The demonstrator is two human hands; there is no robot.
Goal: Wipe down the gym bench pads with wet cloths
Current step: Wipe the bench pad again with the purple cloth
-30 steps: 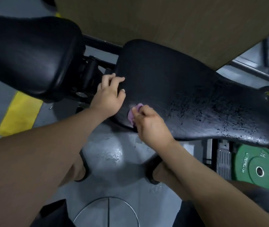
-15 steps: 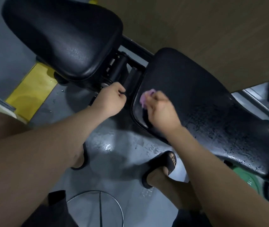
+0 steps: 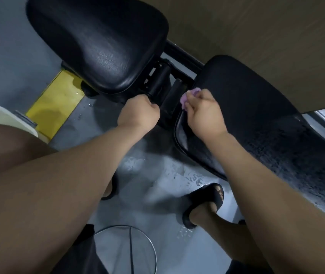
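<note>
Gym, weight-training area. Adjustable bench fills view: black vinyl seat pad far left, long back pad right, black steel hinge frame between them. Grey floor with yellow stripe left. Wood-grain wall panel far right.

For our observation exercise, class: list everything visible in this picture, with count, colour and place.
seat pad: one, black, upper left
back pad: one, black and wet, right
cloth: one, pink, at the back pad's hinge end
hinge frame: one, black, between the pads
floor stripe: one, yellow, left
container: one, white, left edge
wire ring: one, metal, bottom centre
wall panel: one, brown, top right
slippers: two, black, on the grey floor
left hand: one, fist at the hinge frame
right hand: one, pinching the cloth
</note>
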